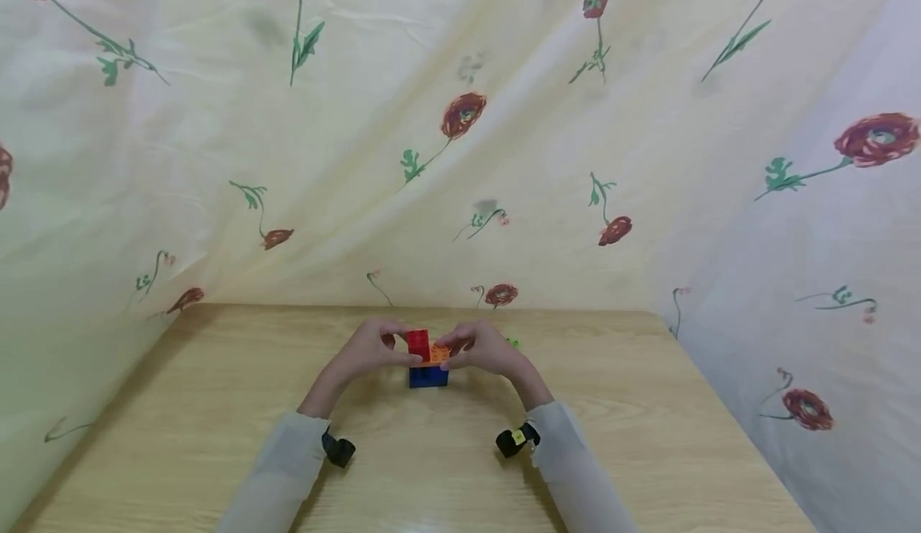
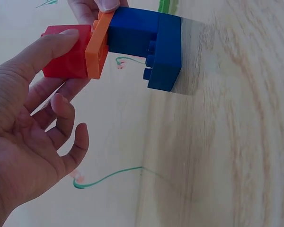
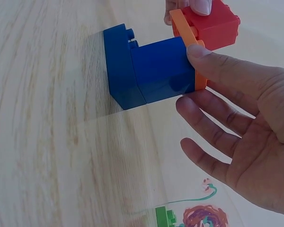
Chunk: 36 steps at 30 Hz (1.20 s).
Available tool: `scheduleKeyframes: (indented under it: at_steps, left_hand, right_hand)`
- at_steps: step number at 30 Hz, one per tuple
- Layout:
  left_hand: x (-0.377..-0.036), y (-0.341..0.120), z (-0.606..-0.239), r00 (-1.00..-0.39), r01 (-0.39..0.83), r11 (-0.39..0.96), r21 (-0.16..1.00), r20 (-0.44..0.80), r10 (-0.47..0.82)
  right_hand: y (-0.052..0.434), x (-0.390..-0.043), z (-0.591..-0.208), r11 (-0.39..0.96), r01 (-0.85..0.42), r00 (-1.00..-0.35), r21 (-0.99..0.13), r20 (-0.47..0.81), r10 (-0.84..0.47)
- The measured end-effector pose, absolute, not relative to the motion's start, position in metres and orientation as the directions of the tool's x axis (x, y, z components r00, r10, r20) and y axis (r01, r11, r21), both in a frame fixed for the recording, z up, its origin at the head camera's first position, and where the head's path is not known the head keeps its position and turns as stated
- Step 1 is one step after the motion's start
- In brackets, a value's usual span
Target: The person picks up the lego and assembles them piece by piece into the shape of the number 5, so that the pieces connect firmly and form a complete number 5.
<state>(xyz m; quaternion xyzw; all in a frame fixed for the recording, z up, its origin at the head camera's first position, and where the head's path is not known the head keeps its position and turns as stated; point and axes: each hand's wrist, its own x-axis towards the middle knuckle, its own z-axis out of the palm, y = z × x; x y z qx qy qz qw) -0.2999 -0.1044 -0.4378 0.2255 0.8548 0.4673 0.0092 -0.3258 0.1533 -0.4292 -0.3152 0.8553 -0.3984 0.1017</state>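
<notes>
In the head view, the left hand (image 1: 368,349), half-closed, is pinching a red brick (image 1: 416,344), and the right hand (image 1: 488,348), similarly curved, is gripping an orange piece (image 1: 440,353). A wooden table (image 1: 216,405) is supporting the stack; flowered cloth (image 1: 547,157) is hanging behind. In the left wrist view, two blue bricks (image 2: 165,59) are standing beneath the orange piece. In the right wrist view, the right thumb is pressing the orange edge; a green brick (image 3: 164,216) is lying apart.
</notes>
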Motion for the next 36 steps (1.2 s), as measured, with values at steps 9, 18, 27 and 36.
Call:
scheduleKeyframes:
  at_steps: [9, 18, 27, 36]
  left_hand:
    - [-0.2943, -0.103, -0.4377, -0.89, 0.402, 0.456, 0.794, 0.221, 0.4]
    - [-0.2945, -0.1012, -0.4356, -0.884, 0.412, 0.466, 0.783, 0.22, 0.412]
    - [-0.2997, -0.1029, -0.4365, -0.871, 0.43, 0.441, 0.788, 0.232, 0.434]
    - [-0.299, -0.1033, -0.4356, -0.877, 0.409, 0.447, 0.796, 0.207, 0.433]
  right_hand:
    - [0.1523, -0.3231, -0.4318, 0.494, -0.475, -0.777, -0.728, 0.084, -0.623]
    - [0.1518, -0.3241, -0.4319, 0.495, -0.479, -0.777, -0.725, 0.088, -0.623]
    - [0.1519, -0.325, -0.4285, 0.497, -0.471, -0.78, -0.729, 0.08, -0.621]
    - [0.152, -0.3255, -0.4291, 0.491, -0.474, -0.777, -0.731, 0.084, -0.624]
